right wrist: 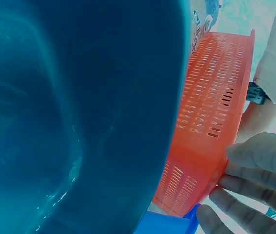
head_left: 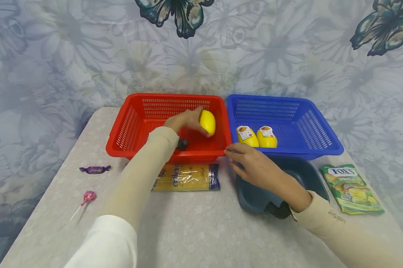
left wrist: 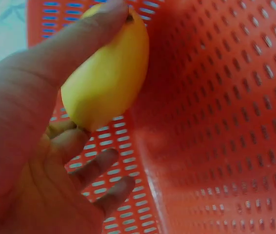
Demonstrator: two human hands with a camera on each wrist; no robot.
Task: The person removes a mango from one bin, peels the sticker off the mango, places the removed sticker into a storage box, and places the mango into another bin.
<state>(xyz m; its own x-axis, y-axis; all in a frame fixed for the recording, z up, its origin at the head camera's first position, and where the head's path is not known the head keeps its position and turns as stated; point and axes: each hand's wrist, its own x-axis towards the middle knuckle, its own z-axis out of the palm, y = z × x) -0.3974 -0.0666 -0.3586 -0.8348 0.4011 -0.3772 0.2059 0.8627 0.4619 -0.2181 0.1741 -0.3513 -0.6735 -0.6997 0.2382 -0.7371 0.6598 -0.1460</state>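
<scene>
My left hand [head_left: 184, 121] reaches into the red basket [head_left: 134, 123] and holds a yellow lemon-shaped bottle [head_left: 207, 122] between thumb and fingers near the basket's right wall. In the left wrist view the yellow bottle [left wrist: 106, 73] is held by my thumb on top and fingers below, above the red basket floor [left wrist: 216, 122]. My right hand [head_left: 251, 163] lies with straight fingers touching the front right corner of the red basket [right wrist: 211, 117], above a dark blue bowl [head_left: 308, 175]. Two yellow bottles [head_left: 256, 136] with labels lie in the blue basket [head_left: 319, 130].
A spaghetti pack [head_left: 188, 177] lies in front of the red basket. A green candy bag [head_left: 352, 188] sits at the right. A purple wrapped sweet [head_left: 95, 169] and a pink lollipop [head_left: 87, 198] lie at the left of the table [head_left: 201, 230].
</scene>
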